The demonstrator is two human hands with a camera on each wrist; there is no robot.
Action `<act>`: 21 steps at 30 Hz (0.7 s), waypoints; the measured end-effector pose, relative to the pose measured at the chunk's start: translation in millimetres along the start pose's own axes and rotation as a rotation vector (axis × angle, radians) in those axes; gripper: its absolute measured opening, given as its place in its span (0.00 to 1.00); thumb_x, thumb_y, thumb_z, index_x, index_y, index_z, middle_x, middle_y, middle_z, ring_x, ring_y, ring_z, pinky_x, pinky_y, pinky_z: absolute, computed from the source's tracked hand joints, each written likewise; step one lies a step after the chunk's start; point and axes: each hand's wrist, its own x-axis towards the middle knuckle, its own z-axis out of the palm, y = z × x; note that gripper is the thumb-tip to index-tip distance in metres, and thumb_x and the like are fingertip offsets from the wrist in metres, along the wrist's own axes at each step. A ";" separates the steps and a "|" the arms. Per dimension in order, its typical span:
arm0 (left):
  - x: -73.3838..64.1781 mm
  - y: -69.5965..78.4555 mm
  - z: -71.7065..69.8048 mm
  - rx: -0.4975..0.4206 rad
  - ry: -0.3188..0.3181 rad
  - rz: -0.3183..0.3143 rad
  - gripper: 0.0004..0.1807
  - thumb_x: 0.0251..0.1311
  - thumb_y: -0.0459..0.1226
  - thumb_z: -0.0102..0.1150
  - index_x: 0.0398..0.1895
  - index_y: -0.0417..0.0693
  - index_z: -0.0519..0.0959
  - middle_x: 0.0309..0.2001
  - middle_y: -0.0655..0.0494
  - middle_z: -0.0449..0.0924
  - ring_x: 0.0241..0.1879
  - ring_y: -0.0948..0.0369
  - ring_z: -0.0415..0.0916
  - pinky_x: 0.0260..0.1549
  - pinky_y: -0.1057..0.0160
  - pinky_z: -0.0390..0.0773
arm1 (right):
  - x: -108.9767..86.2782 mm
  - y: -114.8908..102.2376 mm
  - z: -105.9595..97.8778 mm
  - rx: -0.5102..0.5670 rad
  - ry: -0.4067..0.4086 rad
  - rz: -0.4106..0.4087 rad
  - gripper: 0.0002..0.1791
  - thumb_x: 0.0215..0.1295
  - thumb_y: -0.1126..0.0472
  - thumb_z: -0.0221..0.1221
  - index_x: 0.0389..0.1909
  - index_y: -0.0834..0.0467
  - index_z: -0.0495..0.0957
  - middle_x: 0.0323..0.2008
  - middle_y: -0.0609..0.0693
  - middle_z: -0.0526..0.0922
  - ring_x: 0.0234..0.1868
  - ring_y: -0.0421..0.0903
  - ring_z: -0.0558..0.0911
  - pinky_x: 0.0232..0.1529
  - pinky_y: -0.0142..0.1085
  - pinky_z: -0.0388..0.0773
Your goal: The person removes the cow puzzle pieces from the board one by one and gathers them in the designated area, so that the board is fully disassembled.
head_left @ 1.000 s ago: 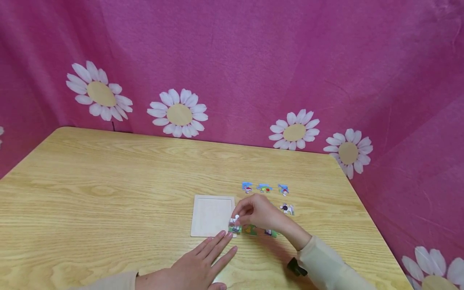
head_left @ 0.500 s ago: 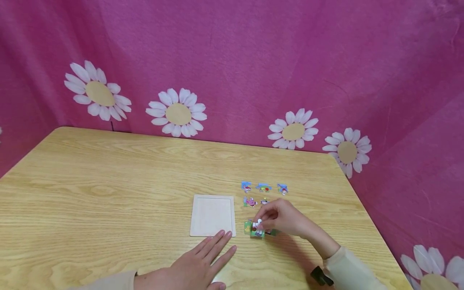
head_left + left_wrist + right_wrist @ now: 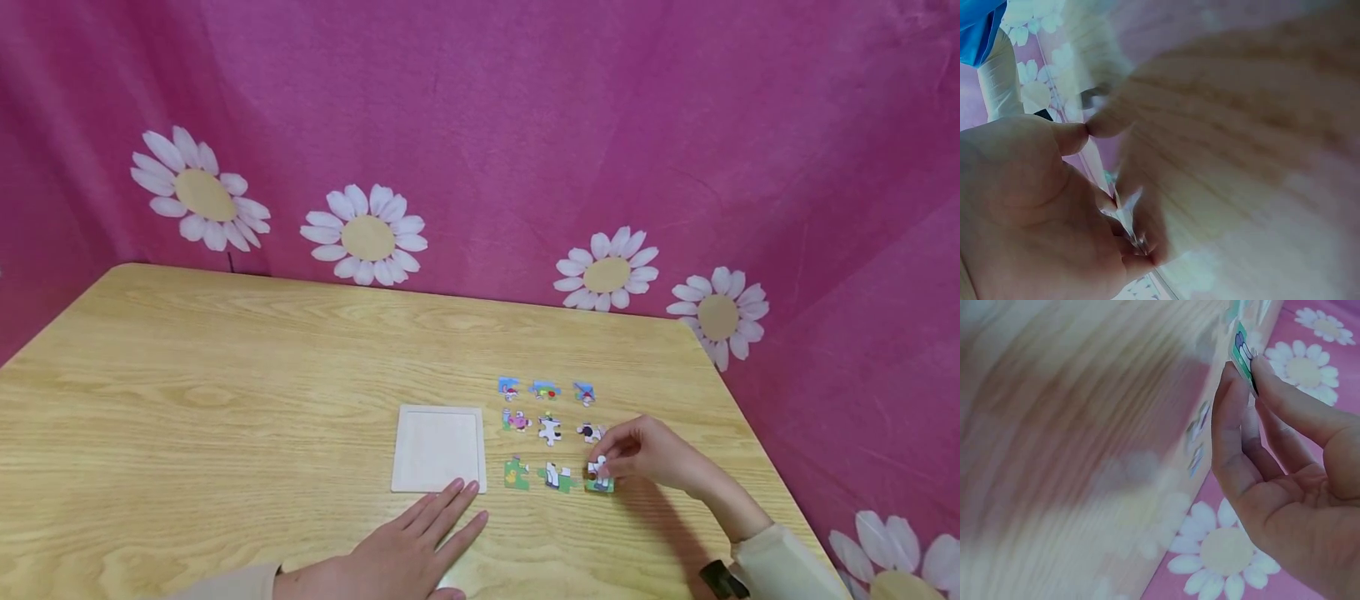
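My right hand (image 3: 651,457) pinches a jigsaw puzzle piece (image 3: 599,482) between thumb and fingertips, at the right end of the nearest row of pieces. In the right wrist view that green and white piece (image 3: 1243,355) stands on edge between the thumb and a finger. My left hand (image 3: 405,543) lies palm down with fingers straight, two fingertips at the near right corner of a square wooden puzzle frame (image 3: 401,454). Its palm (image 3: 1029,206) fills much of the left wrist view. Beside the frame lie a yellow duck piece (image 3: 516,475) and a white-and-green piece (image 3: 557,477).
Farther back are two more rows of puzzle pieces, including a blue one (image 3: 584,392) and a white one (image 3: 550,430). The wood-grain table (image 3: 225,400) ends at a pink curtain (image 3: 480,125) with daisies, behind and on the right.
My right hand has carried the pinched puzzle piece rightward from the frame's right edge, past the duck piece, to the right end of the near row. My left hand has stayed put.
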 end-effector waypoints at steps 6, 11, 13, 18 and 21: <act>-2.6 0.7 3.3 0.059 0.072 0.007 0.36 0.75 0.59 0.26 0.71 0.44 0.63 0.71 0.40 0.59 0.69 0.50 0.62 0.65 0.60 0.60 | -2.3 10.1 3.5 -0.065 0.024 -0.028 0.06 0.54 0.70 0.70 0.33 0.66 0.84 0.26 0.49 0.83 0.27 0.36 0.76 0.28 0.29 0.76; -1.9 1.1 0.7 0.071 0.090 0.011 0.36 0.74 0.60 0.28 0.69 0.45 0.66 0.68 0.41 0.63 0.67 0.50 0.64 0.61 0.60 0.66 | -2.0 7.5 9.1 -0.148 0.069 -0.052 0.07 0.51 0.71 0.71 0.31 0.64 0.83 0.25 0.47 0.81 0.26 0.37 0.77 0.28 0.30 0.78; -2.5 1.7 1.6 0.081 0.101 0.011 0.35 0.74 0.60 0.28 0.69 0.46 0.66 0.68 0.41 0.63 0.67 0.51 0.65 0.60 0.61 0.66 | -1.8 7.6 10.3 -0.167 0.081 -0.051 0.08 0.50 0.71 0.72 0.30 0.63 0.83 0.25 0.46 0.80 0.26 0.37 0.76 0.27 0.30 0.77; -2.1 2.5 1.1 0.077 0.088 0.010 0.35 0.75 0.59 0.26 0.70 0.46 0.65 0.69 0.41 0.62 0.68 0.51 0.64 0.61 0.61 0.65 | -1.7 8.9 12.1 -0.191 0.094 -0.039 0.08 0.51 0.71 0.71 0.29 0.61 0.81 0.24 0.46 0.78 0.25 0.38 0.75 0.26 0.30 0.75; -1.9 1.6 -1.2 0.052 0.063 0.013 0.36 0.74 0.60 0.27 0.71 0.45 0.64 0.69 0.41 0.62 0.68 0.50 0.63 0.61 0.60 0.66 | -1.4 8.8 12.5 -0.210 0.099 -0.041 0.08 0.51 0.71 0.71 0.29 0.61 0.81 0.24 0.45 0.78 0.25 0.38 0.74 0.25 0.30 0.74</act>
